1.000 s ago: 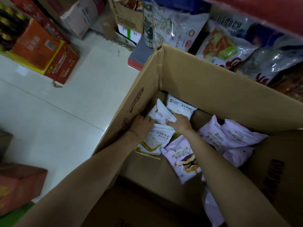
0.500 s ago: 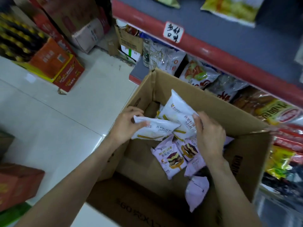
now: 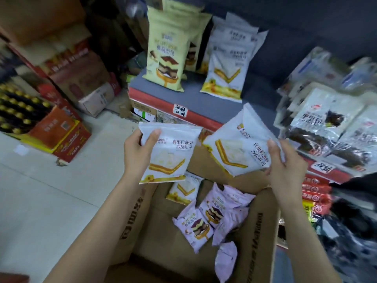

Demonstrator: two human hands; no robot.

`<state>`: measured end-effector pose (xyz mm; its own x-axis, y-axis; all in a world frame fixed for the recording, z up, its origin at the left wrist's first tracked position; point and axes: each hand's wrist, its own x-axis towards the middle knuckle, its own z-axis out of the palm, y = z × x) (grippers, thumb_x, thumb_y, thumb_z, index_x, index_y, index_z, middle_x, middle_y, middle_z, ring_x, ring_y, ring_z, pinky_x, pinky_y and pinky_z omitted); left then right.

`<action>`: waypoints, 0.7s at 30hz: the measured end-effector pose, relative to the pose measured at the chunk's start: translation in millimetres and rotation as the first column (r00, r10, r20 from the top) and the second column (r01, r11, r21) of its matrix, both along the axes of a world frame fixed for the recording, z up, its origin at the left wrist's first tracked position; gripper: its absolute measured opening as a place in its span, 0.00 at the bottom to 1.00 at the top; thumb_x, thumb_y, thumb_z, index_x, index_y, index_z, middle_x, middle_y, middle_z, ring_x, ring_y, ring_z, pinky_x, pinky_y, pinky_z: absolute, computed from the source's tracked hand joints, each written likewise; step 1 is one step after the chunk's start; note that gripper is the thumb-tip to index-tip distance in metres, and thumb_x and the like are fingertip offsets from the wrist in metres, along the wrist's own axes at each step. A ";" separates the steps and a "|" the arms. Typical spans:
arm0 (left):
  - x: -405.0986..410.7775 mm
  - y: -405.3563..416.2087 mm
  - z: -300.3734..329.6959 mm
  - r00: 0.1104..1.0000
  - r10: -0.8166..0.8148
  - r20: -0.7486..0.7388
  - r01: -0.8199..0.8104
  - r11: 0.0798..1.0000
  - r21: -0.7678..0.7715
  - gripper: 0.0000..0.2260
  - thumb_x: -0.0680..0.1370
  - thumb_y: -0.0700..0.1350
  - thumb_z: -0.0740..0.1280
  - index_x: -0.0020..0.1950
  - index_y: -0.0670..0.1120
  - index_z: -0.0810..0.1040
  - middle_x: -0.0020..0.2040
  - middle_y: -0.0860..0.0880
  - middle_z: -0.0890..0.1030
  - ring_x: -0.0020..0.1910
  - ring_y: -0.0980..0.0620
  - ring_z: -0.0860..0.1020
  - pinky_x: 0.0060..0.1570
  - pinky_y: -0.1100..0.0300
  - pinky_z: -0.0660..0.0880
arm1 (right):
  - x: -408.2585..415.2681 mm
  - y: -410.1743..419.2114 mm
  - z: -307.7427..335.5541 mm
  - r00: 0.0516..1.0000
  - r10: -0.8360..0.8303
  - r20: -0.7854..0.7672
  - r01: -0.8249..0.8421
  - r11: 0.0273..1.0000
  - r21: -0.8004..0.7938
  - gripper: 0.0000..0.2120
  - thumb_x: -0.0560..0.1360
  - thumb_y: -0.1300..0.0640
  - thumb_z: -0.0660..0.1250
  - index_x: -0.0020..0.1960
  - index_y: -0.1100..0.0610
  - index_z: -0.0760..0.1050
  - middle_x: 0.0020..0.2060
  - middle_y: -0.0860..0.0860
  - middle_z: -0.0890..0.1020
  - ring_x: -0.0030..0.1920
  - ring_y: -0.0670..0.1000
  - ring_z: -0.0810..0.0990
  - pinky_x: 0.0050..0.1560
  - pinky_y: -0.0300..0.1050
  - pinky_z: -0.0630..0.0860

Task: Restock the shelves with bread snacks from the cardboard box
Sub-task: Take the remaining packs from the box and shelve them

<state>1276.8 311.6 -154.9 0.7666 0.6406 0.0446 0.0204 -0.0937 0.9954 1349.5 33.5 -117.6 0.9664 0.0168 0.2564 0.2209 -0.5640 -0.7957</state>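
Note:
My left hand (image 3: pixel 136 152) grips a white bread packet (image 3: pixel 169 154) by its upper left corner, held upright above the cardboard box (image 3: pixel 257 231). My right hand (image 3: pixel 285 166) pinches a second white bread packet (image 3: pixel 238 144) at its right edge, tilted. Both packets hang in front of the grey shelf (image 3: pixel 189 94) with the red front edge. On that shelf stand a yellow bread packet (image 3: pixel 166 58) and matching white packets (image 3: pixel 228 64). Inside the box lie one more white packet (image 3: pixel 183 190) and several purple bread packets (image 3: pixel 208 219).
Dark seaweed-style snack bags (image 3: pixel 326 127) fill the shelf at the right, with red packets (image 3: pixel 314 190) below. Orange and red drink cartons (image 3: pixel 59 135) and stacked boxes (image 3: pixel 81 78) stand on the white tiled floor (image 3: pixel 51 190) at the left.
Both hands have lifted out of the box, each with a white packet, and now hold them up before the shelf. My view has tilted up from the box toward the shelf.

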 end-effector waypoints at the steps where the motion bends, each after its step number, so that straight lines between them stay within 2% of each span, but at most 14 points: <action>1: 6.3 2.2 7.0 1.000 -0.003 0.002 0.003 1.000 0.022 0.03 0.78 0.44 0.67 0.46 0.51 0.79 0.41 0.51 0.81 0.41 0.57 0.78 0.42 0.59 0.74 | 6.4 0.9 8.0 1.000 -0.028 0.011 0.027 0.998 0.053 0.09 0.81 0.50 0.59 0.44 0.51 0.73 0.28 0.49 0.74 0.26 0.48 0.75 0.33 0.49 0.73; 3: 17.4 5.4 17.9 1.000 -0.012 0.012 0.011 0.998 0.056 0.03 0.78 0.45 0.67 0.45 0.50 0.78 0.41 0.52 0.80 0.41 0.57 0.77 0.42 0.57 0.74 | 25.1 7.4 23.9 0.996 -0.071 0.045 0.064 0.990 0.126 0.12 0.81 0.50 0.57 0.45 0.56 0.73 0.32 0.55 0.76 0.29 0.45 0.71 0.33 0.45 0.68; 6: 31.0 6.7 33.3 0.999 -0.012 0.034 0.011 0.998 0.055 0.04 0.78 0.47 0.67 0.44 0.52 0.78 0.41 0.52 0.81 0.42 0.54 0.78 0.45 0.50 0.76 | 68.2 30.9 46.1 0.995 -0.049 0.082 0.030 0.975 0.220 0.10 0.81 0.53 0.57 0.46 0.56 0.72 0.33 0.47 0.74 0.32 0.37 0.73 0.34 0.36 0.70; 7: 35.7 7.8 37.2 0.999 -0.011 0.050 0.009 0.999 0.049 0.04 0.78 0.47 0.67 0.44 0.54 0.78 0.41 0.52 0.81 0.42 0.54 0.78 0.45 0.50 0.76 | 83.9 41.7 51.6 0.994 -0.016 0.112 -0.006 0.980 0.201 0.10 0.81 0.54 0.57 0.45 0.57 0.72 0.33 0.45 0.74 0.33 0.35 0.73 0.34 0.34 0.69; 9: 45.5 11.3 43.9 0.997 -0.002 0.078 0.000 1.000 0.030 0.04 0.78 0.47 0.67 0.44 0.54 0.78 0.41 0.52 0.81 0.42 0.52 0.79 0.45 0.48 0.77 | 119.7 65.2 53.4 0.990 0.058 0.131 -0.075 0.989 0.124 0.13 0.81 0.54 0.57 0.46 0.61 0.74 0.35 0.51 0.75 0.32 0.34 0.73 0.34 0.34 0.69; 11: 55.5 16.0 49.1 0.996 0.001 0.092 -0.003 1.000 0.029 0.03 0.78 0.48 0.67 0.44 0.52 0.78 0.41 0.49 0.81 0.42 0.50 0.79 0.45 0.45 0.77 | 155.1 90.6 49.2 0.991 0.118 0.063 -0.125 0.986 0.112 0.11 0.80 0.56 0.59 0.49 0.63 0.76 0.40 0.56 0.75 0.33 0.38 0.78 0.29 0.34 0.75; 12: 60.4 18.0 51.0 0.995 -0.005 0.103 0.001 0.999 0.038 0.03 0.78 0.48 0.67 0.44 0.52 0.78 0.42 0.48 0.81 0.43 0.49 0.79 0.45 0.45 0.76 | 172.2 103.5 46.7 0.990 0.140 0.012 -0.141 0.981 0.136 0.10 0.80 0.57 0.59 0.50 0.61 0.76 0.42 0.57 0.75 0.36 0.44 0.81 0.28 0.39 0.78; 13: 64.8 19.8 52.3 0.994 -0.009 0.111 0.004 0.999 0.046 0.03 0.78 0.48 0.67 0.45 0.51 0.78 0.43 0.47 0.82 0.43 0.48 0.80 0.45 0.44 0.77 | 188.6 114.9 43.6 0.986 0.161 -0.051 -0.150 0.973 0.176 0.08 0.80 0.57 0.60 0.50 0.59 0.76 0.46 0.57 0.76 0.41 0.51 0.83 0.26 0.40 0.79; 14: 68.9 20.6 54.0 0.993 -0.010 0.121 0.005 0.999 0.047 0.03 0.78 0.48 0.67 0.46 0.52 0.79 0.44 0.47 0.82 0.45 0.47 0.81 0.47 0.45 0.77 | 201.7 124.9 41.5 0.978 0.174 -0.118 -0.148 0.967 0.206 0.07 0.80 0.57 0.61 0.51 0.58 0.75 0.50 0.57 0.76 0.44 0.55 0.83 0.26 0.39 0.78; 17: 81.8 21.5 59.4 0.991 -0.005 0.136 0.000 0.999 0.037 0.02 0.78 0.48 0.66 0.48 0.53 0.79 0.47 0.49 0.83 0.49 0.47 0.81 0.50 0.45 0.78 | 224.8 142.2 35.1 0.965 0.154 -0.211 -0.110 0.972 0.206 0.13 0.78 0.59 0.63 0.62 0.59 0.72 0.62 0.57 0.73 0.47 0.53 0.82 0.29 0.34 0.78; 19: 92.6 20.6 62.6 0.989 -0.006 0.148 0.000 0.999 0.039 0.03 0.78 0.49 0.66 0.47 0.52 0.78 0.46 0.47 0.82 0.49 0.44 0.81 0.51 0.42 0.77 | 225.8 144.1 28.8 0.973 0.150 -0.172 -0.109 0.968 0.227 0.19 0.77 0.60 0.65 0.67 0.57 0.68 0.65 0.56 0.69 0.53 0.53 0.79 0.35 0.34 0.80; 21: 105.1 17.3 67.7 0.986 -0.010 0.164 0.004 0.999 0.035 0.03 0.78 0.50 0.66 0.47 0.53 0.78 0.47 0.44 0.82 0.49 0.43 0.80 0.52 0.40 0.76 | 217.8 139.3 23.3 0.980 0.154 -0.126 -0.117 0.958 0.262 0.22 0.76 0.59 0.65 0.69 0.54 0.66 0.66 0.56 0.66 0.54 0.52 0.78 0.43 0.37 0.81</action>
